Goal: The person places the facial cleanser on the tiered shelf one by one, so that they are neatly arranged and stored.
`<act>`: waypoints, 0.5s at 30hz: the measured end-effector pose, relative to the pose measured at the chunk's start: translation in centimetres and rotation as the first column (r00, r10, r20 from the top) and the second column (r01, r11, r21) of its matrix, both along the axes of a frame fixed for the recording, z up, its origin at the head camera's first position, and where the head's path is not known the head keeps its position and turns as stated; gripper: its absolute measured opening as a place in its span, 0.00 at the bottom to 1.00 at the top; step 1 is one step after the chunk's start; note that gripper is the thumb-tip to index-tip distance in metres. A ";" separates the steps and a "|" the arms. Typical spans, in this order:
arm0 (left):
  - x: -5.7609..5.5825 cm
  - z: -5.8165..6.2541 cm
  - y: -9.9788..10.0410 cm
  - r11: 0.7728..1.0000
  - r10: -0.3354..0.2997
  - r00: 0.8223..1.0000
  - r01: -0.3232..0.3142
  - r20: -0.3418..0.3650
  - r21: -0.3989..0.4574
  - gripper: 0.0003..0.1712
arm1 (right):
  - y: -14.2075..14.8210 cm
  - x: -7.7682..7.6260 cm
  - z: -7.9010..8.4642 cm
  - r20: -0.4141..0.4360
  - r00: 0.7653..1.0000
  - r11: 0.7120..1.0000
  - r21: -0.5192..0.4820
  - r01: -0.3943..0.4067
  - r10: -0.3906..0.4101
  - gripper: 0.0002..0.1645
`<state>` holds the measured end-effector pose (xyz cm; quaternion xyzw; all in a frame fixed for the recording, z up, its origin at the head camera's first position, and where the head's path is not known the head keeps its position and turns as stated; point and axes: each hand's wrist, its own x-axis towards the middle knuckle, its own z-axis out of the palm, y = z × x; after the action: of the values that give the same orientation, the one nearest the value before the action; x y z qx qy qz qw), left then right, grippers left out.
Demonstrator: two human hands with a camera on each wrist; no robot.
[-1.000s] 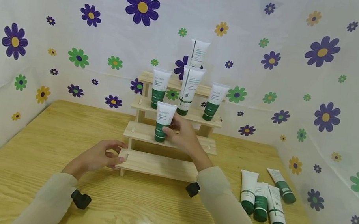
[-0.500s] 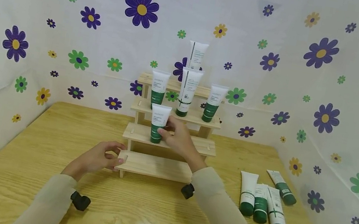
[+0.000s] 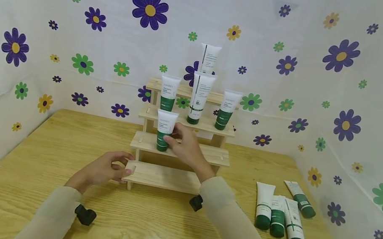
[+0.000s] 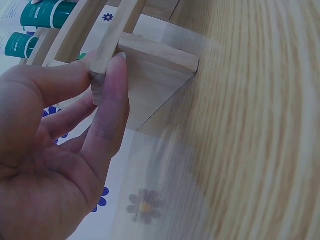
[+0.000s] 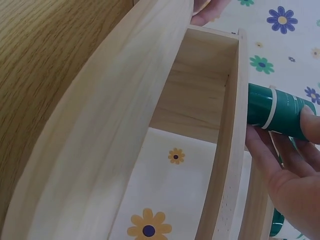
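Note:
My right hand (image 3: 186, 147) grips a white and green squeeze tube (image 3: 164, 129), which stands cap down at the left part of the second-lowest step of a wooden tiered rack (image 3: 165, 178). In the right wrist view, the thumb and fingers lie on either side of the tube's green lower part (image 5: 280, 111). My left hand (image 3: 106, 167) pinches the left end of the lowest step; the left wrist view shows thumb and fingertips on that board end (image 4: 102, 65). On the step behind stand three tubes: left (image 3: 169, 92), middle (image 3: 201, 97) and right (image 3: 228, 110).
Another tube (image 3: 209, 57) stands higher at the back. Several tubes lie on the table's right side, among them a white one (image 3: 263, 205) and one set apart (image 3: 300, 199). Flower-patterned cloth (image 3: 112, 45) encloses the wooden table (image 3: 126, 227) at back and sides.
My right hand has moved the gripped tube leftward along the second-lowest step, in front of the left tube behind. The left hand has stayed at the rack's end.

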<state>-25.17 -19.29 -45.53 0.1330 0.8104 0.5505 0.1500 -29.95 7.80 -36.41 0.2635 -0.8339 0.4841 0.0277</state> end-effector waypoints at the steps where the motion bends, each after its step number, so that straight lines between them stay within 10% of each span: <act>1: 0.0 0.0 0.0 1.000 -0.004 1.000 0.004 -0.005 -0.001 0.28 | -0.1 0.0 0.0 0.004 1.000 1.000 0.000 0.003 -0.003 0.20; 15: 0.0 -0.2 -0.1 1.000 -0.008 1.000 0.008 -0.024 0.009 0.29 | -0.9 -0.2 -0.4 -0.003 1.000 1.000 -0.014 -0.010 0.010 0.21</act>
<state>-25.16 -19.38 -45.73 0.1437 0.8093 0.5517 0.1418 -30.16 6.91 -36.79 0.2683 -0.8291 0.4897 0.0284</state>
